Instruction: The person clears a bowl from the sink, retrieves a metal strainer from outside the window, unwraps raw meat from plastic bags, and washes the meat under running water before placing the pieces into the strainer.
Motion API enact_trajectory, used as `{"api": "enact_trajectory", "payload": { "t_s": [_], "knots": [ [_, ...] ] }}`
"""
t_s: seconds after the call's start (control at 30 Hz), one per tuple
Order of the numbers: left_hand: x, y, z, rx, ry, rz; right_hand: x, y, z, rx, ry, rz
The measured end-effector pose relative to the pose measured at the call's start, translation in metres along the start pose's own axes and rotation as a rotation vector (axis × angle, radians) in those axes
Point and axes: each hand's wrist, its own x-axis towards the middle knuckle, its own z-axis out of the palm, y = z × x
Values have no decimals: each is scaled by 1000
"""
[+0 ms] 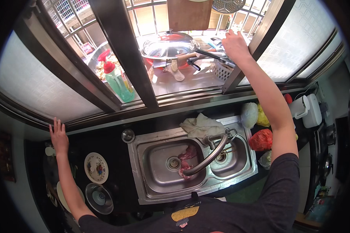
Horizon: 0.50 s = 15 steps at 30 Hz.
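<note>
My left hand [58, 138] rests with spread fingers against the lower left corner of the window frame [84, 118], holding nothing. My right hand [235, 46] reaches through the open window, above a white perforated basket [221, 71] of utensils. Glare hides its fingertips, so I cannot tell whether it grips anything. Black-handled tongs or a similar tool [211, 55] lean out of the basket. Beside it sits a pan with a shiny domed lid [169, 46]. Below me, pieces of raw meat [187, 154] lie in the larger bowl of the steel sink [157, 186], partly behind the curved faucet [218, 153].
A green spray bottle [118, 83] stands on the ledge at left. A cutting board [189, 14] hangs outside. A cloth [202, 125] lies behind the faucet. Bagged items, including a red bag [261, 139], line the right. A floral plate [96, 167] and metal bowl [99, 199] sit left.
</note>
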Motion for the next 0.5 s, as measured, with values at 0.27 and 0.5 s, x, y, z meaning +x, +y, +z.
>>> {"api": "enact_trajectory", "payload": {
  "t_s": [0.27, 0.5],
  "knots": [
    [3, 164, -168, -758, 134, 550, -20, 42, 36, 71, -22, -23],
    [102, 277, -298, -1025, 644, 576, -38, 84, 65, 67, -88, -12]
  ]
}}
